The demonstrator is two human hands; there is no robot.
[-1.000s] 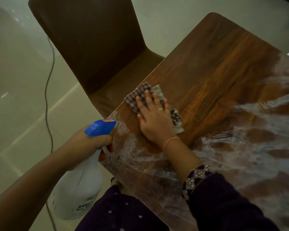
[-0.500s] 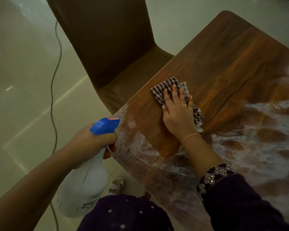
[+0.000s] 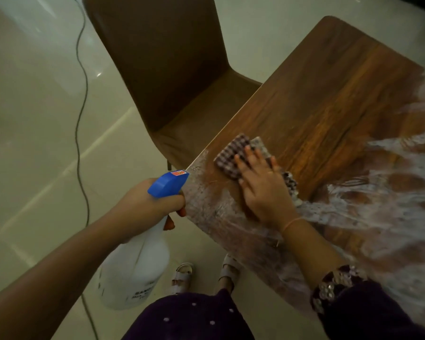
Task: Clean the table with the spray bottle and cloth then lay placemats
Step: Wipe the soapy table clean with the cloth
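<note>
My right hand (image 3: pixel 263 187) presses flat, fingers straight, on a checked cloth (image 3: pixel 231 153) lying near the left edge of the wooden table (image 3: pixel 329 99). White foamy streaks cover the table's near and right parts. My left hand (image 3: pixel 142 204) grips the neck of a white spray bottle (image 3: pixel 135 268) with a blue trigger head, held off the table just left of its edge, nozzle close to the edge. No placemats are in view.
A brown chair (image 3: pixel 162 69) stands tucked against the table's left side. A dark cable (image 3: pixel 80 119) runs across the pale tiled floor at the left. My sandalled feet (image 3: pixel 182 276) stand below the table's near edge.
My right hand slid the cloth away from the table's left edge, then back towards it and nearer to me. The left hand has kept the bottle by the edge.
</note>
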